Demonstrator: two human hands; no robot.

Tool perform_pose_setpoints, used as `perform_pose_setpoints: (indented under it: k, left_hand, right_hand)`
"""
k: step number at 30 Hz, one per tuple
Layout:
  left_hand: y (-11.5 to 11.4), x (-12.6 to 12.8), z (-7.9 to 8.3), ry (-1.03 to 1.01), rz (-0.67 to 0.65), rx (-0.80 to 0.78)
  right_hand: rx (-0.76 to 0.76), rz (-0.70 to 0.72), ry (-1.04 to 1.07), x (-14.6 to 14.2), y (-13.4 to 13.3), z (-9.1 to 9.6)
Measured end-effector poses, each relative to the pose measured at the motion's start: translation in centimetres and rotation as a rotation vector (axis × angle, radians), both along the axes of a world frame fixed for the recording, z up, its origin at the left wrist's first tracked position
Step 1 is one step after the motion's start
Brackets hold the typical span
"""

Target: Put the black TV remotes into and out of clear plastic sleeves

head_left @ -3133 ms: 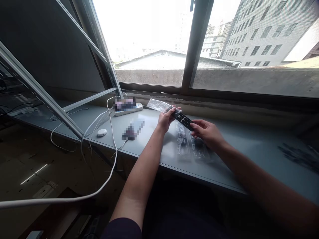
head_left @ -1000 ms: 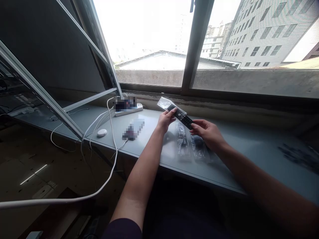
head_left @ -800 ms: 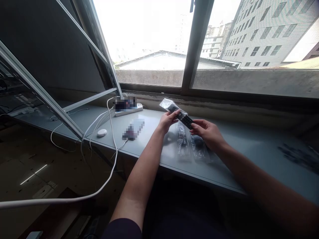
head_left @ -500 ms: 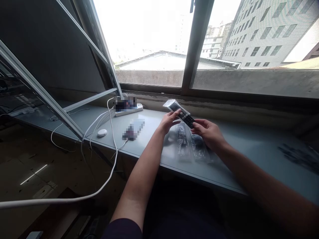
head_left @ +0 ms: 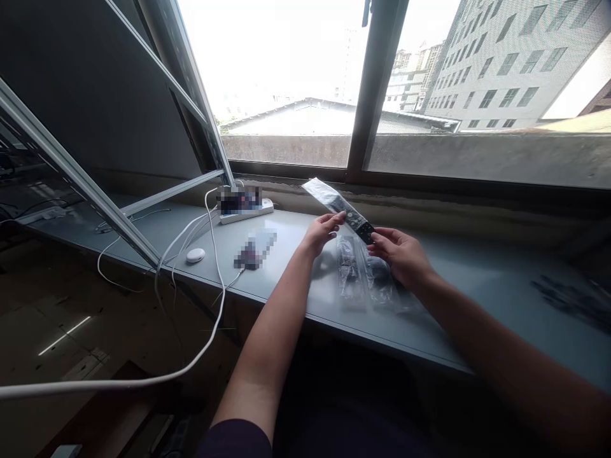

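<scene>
A black remote control (head_left: pixel 359 225) with small buttons slants above the table, its upper part within a clear plastic sleeve (head_left: pixel 321 191). My left hand (head_left: pixel 321 233) pinches the sleeve and remote near the middle. At the lower end, the fingers of my right hand (head_left: pixel 400 252) grip the remote. How far the sleeve reaches down over the remote is hard to make out. Beneath my hands, a plastic-wrapped dark item (head_left: pixel 350 273) lies beside another clear-bagged dark item (head_left: pixel 380 277), partly covered by my right hand.
On the grey table (head_left: pixel 286 280) are a white power strip (head_left: pixel 248 211), a round white device (head_left: pixel 195 255) and a blurred object on a cable (head_left: pixel 255 249). A metal frame (head_left: pixel 138 238) stands left. Dark items (head_left: pixel 568 299) lie far right. Windows rise behind.
The clear sleeve now extends farther up and left past the remote's upper end. Less bare black remote shows between my hands. Both hands stay in nearly the same place.
</scene>
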State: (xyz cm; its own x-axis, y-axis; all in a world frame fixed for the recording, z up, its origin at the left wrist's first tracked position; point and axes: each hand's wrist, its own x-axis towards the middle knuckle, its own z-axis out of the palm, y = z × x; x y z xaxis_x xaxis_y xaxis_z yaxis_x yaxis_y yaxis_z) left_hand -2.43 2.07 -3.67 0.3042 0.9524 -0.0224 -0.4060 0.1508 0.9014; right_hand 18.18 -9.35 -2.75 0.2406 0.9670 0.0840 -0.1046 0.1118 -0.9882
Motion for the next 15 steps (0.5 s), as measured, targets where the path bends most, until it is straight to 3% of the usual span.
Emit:
perform_pose_setpoints:
  k: [3,7,15]
  left_hand:
    - [-0.15,-0.09,-0.24,0.109,-0.069,0.109]
    - [-0.33,-0.25,-0.39,0.157,-0.160,0.107]
    - [-0.27,-0.05,0.32,-0.008,-0.028,0.076]
  right_hand:
    - [-0.015,-0.021,0.027,0.03,0.09,-0.02]
    - [-0.029,-0.034,0.051,-0.02,0.03,0.08]
    - [-0.030,0.034,0.016,-0.12,-0.24,0.41]
